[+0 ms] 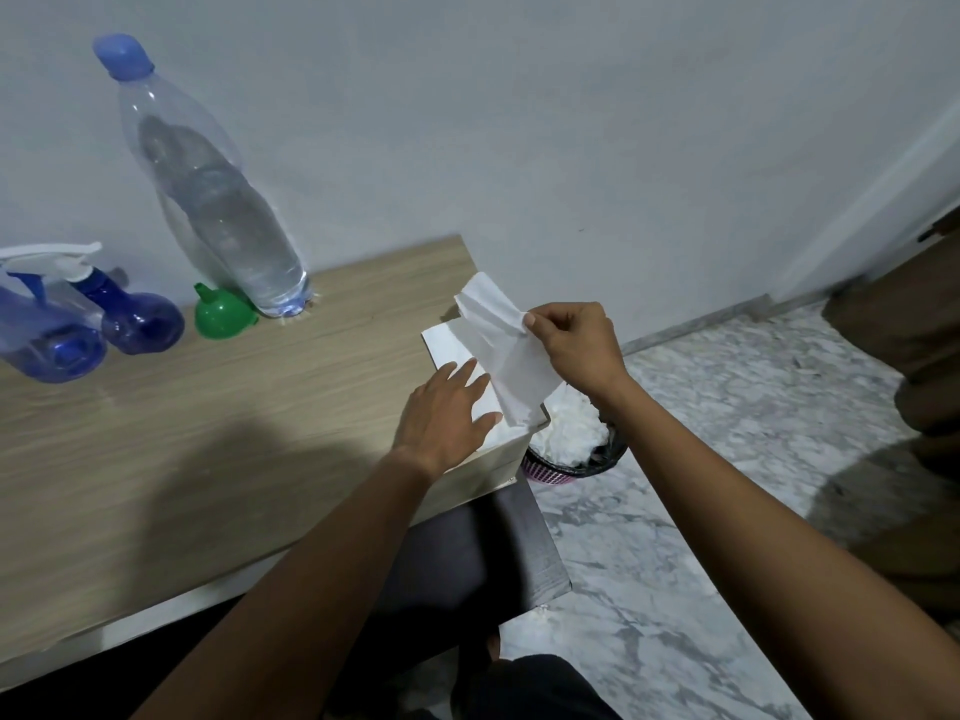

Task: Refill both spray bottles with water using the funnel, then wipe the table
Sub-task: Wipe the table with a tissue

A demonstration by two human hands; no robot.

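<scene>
Head view is showing two translucent blue spray bottles (141,320) at the far left of the wooden table (208,459), one cut off by the frame, beside one green plastic funnel (224,315) and one clear water bottle (208,200). The left hand (447,413) is pressing flat, fingers straight, on one white tissue box (445,348); the right hand (576,345) is pinching one creased tissue (511,358). One bin (571,462) is sitting half hidden behind the table.

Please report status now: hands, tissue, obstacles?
Left hand flat on white tissue box. Right hand pinches white paper tissue, held above it. Two blue plastic spray bottles and green plastic funnel sit at far left.
</scene>
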